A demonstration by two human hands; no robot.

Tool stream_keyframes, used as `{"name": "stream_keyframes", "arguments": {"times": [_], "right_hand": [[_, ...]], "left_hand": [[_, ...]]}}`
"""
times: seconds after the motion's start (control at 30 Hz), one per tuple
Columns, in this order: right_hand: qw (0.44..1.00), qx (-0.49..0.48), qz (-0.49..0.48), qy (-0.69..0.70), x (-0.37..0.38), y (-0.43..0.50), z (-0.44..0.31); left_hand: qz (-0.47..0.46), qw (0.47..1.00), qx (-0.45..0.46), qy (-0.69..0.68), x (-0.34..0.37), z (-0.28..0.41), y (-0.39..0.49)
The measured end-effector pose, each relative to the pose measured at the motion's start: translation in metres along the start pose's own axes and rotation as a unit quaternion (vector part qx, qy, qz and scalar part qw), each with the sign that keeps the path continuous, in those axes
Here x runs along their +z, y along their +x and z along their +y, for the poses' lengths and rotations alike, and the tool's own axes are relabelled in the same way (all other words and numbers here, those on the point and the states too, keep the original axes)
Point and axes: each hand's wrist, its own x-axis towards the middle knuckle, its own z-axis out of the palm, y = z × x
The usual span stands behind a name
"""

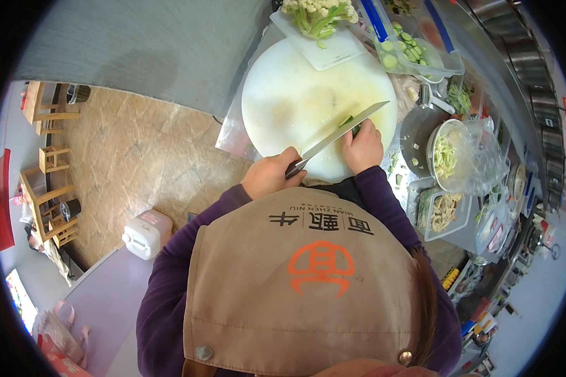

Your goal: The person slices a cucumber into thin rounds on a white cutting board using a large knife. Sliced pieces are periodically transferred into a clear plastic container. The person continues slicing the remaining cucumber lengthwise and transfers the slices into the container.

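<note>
My left hand (pixel 274 172) is closed around the dark handle of a kitchen knife (pixel 343 134). Its long blade slants up and right over a round white cutting board (pixel 287 103). My right hand (pixel 365 150) grips a dark green piece of cucumber (pixel 356 130) against the board, its fingers close beside the blade. On the blade's far side lies a cut piece of cucumber (pixel 345 121). How much cucumber sits under my right fingers is hidden. A brown apron (pixel 264 264) with writing covers my front.
Cauliflower (pixel 318 16) rests on a small white board (pixel 330 49) at the far edge. To the right stand a clear bin (pixel 445 69) with cucumber slices (pixel 410 47), a bowl of shredded vegetable (pixel 445 155) and a plastic tub (pixel 462 221). A white jerrycan (pixel 147 233) is at left.
</note>
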Motion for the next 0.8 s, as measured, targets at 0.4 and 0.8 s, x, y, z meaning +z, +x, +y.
{"name": "stream_keyframes", "arguments": {"times": [0.4,0.8], "right_hand": [[1.000,-0.014,0.000,-0.007,0.002,0.001,0.001],[0.999,-0.031,0.019,-0.004,0.008,0.000,0.005]], "left_hand": [[-0.053,0.998,-0.022,0.013,0.000,0.002,0.006],[-0.151,0.988,-0.020,-0.012,-0.001,-0.002,0.043]]}}
